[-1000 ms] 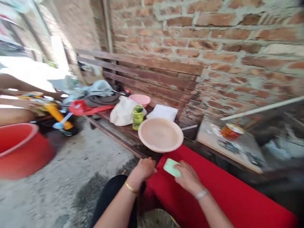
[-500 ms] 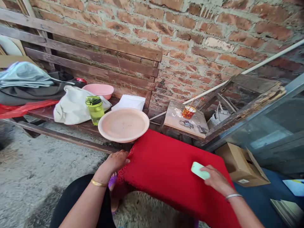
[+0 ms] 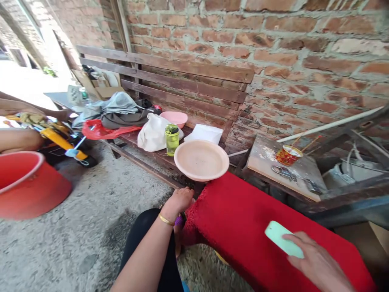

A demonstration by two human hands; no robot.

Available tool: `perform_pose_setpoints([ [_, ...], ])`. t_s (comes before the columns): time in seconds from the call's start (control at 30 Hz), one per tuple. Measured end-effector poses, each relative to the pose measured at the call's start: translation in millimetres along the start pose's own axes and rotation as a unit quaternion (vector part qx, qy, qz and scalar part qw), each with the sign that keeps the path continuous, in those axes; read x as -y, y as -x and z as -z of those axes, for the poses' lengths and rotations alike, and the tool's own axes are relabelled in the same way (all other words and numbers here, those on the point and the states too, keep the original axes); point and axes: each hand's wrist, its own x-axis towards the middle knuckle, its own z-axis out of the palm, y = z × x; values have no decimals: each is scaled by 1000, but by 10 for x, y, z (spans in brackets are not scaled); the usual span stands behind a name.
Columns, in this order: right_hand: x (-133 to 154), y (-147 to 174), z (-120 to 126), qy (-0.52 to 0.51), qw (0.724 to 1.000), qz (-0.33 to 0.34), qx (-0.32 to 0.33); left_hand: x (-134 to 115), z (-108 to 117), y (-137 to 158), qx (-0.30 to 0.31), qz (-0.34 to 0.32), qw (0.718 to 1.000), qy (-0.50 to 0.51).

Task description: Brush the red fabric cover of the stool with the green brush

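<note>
A red cloth (image 3: 240, 215) with a ragged, fringed left end lies stretched over a low, long surface in front of me. At that fringed end, my left hand (image 3: 182, 199) is closed with curled fingers at the cloth's edge; its fingertips are partly hidden. My right hand (image 3: 313, 251) grips a flat, rounded mint-green block (image 3: 282, 239) with a small hole near one end, held against the top of the cloth. The block's underside is hidden. Just beyond the cloth's far left corner sits a wide, pale basin (image 3: 202, 160).
A wooden bench (image 3: 194, 83) along the brick wall carries a green bottle (image 3: 172, 140), a white bag (image 3: 150, 134), a pink bowl (image 3: 174, 117) and folded clothes. Right, a small table (image 3: 258, 158) holds a red-gold cup (image 3: 287, 156) and padlock. Left stand a red tub (image 3: 33, 194) and another person's limbs.
The view has swung left, bringing the red tub and another person into sight. My right hand still holds the mint-green block on the cloth; my left hand stays at the fringed end.
</note>
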Motion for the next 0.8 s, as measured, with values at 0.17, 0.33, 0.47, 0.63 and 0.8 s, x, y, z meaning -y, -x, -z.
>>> perform_pose_setpoints([
  [0.17, 1904, -446, 48, 9, 990, 115, 76, 46, 18, 9, -11, -5, 1000, 7],
  [0.33, 2560, -570, -117, 36, 983, 161, 88, 56, -21, -58, -13, -8, 1000, 18],
  [0.47, 2130, -442, -51, 69, 982, 122, 124, 52, -25, -57, -2, -6, 1000, 24],
  [0.63, 1976, -295, 79, 52, 987, 86, 124, 47, 6, 5, -22, 5, 1000, 12],
  [0.8, 2612, -190, -165, -34, 984, 151, 92, 68, -49, -56, -16, -22, 1000, 12],
])
